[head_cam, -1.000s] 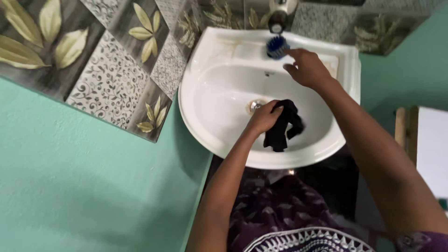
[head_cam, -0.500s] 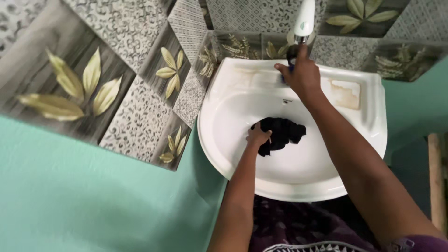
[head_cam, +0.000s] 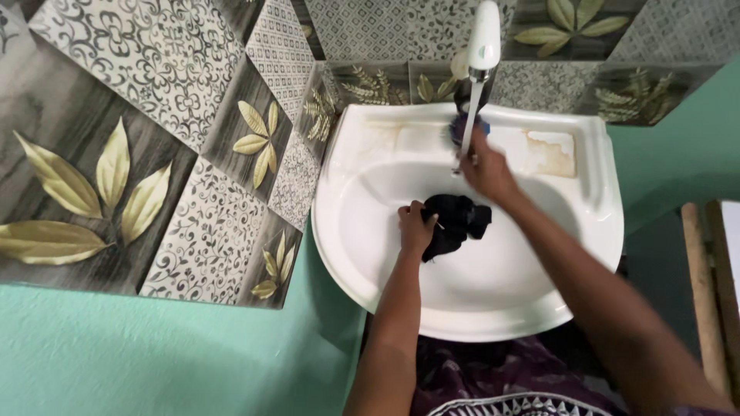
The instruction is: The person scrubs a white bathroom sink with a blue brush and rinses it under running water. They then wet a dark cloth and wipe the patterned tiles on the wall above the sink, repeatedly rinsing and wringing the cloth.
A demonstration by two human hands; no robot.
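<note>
My left hand (head_cam: 416, 227) grips a wet black cloth (head_cam: 456, 219) and presses it into the bowl of a white wash basin (head_cam: 539, 308). My right hand (head_cam: 486, 169) hovers just behind the cloth, under a thin stream of water (head_cam: 467, 127) running from the white tap (head_cam: 484, 38). Its fingers point toward a blue brush (head_cam: 460, 125) on the basin's back ledge, and I see nothing held in it. The hand is slightly blurred.
A brown stain (head_cam: 551, 150) marks the basin's back ledge on the right. Patterned leaf tiles (head_cam: 193, 154) cover the wall behind and to the left, above a green painted wall (head_cam: 154, 362). A wooden frame (head_cam: 705, 293) stands at the right edge.
My right hand reached up to the tap, then drew back down toward the cloth; water now runs. My left hand lowered the cloth into the bowl and bunched it. The view shifted.
</note>
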